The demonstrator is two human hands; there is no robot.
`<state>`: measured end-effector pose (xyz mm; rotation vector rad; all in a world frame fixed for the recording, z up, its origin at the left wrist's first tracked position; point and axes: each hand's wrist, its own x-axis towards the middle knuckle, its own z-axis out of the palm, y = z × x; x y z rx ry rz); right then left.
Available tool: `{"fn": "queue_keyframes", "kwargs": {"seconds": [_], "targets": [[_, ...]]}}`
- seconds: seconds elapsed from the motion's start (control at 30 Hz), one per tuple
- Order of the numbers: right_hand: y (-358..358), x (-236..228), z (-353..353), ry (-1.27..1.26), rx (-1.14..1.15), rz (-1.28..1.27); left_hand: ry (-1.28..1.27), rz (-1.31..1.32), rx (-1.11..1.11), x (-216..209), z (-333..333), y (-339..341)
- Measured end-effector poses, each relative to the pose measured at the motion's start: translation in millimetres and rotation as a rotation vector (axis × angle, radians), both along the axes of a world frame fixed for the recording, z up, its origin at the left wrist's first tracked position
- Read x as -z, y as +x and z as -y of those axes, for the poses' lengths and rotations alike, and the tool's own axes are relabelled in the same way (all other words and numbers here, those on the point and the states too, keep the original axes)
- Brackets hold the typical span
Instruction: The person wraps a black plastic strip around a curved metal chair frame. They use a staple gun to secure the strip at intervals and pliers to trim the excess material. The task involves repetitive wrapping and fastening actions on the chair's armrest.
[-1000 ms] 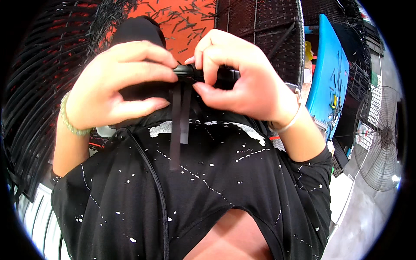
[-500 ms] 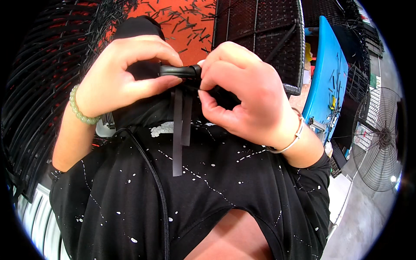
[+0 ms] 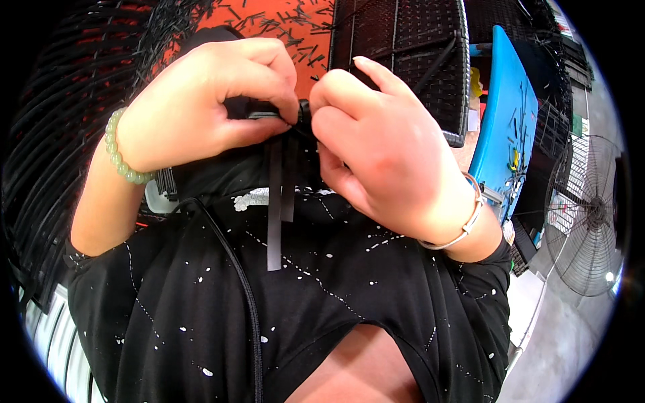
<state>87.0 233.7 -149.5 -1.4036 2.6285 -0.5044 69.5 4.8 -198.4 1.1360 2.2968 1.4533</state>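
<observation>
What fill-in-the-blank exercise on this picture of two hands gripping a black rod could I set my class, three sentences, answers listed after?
1. The left hand wears a bracelet of pale ______ beads at the wrist.
2. Two flat dark grey strips hang ______ from the short black rod that both hands pinch.
3. The right hand wears a thin ______ bangle.

Missing words: green; down; silver

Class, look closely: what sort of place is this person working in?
Probably a wicker-furniture workshop: a woven black panel, cut strip scraps on the orange floor, and a standing fan.
</observation>
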Motion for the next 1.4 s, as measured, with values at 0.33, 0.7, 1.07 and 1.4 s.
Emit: {"fn": "queue_keyframes", "kwargs": {"seconds": [0.33,0.7,1.07,1.4], "targets": [[-5,12,-3,-0.178,0.045,0.035,0.007,0.026,-0.038,9,4,5],[7,13,15,-0.093,0.047,-0.149,0.077,0.314,-0.11,17,13,13],[-8,25,8,-0.34,0.045,0.258,0.129,0.612,-0.095,34,26,13],[-10,36,5,-0.428,0.132,0.359,0.135,0.634,-0.094,39,22,12]]}}
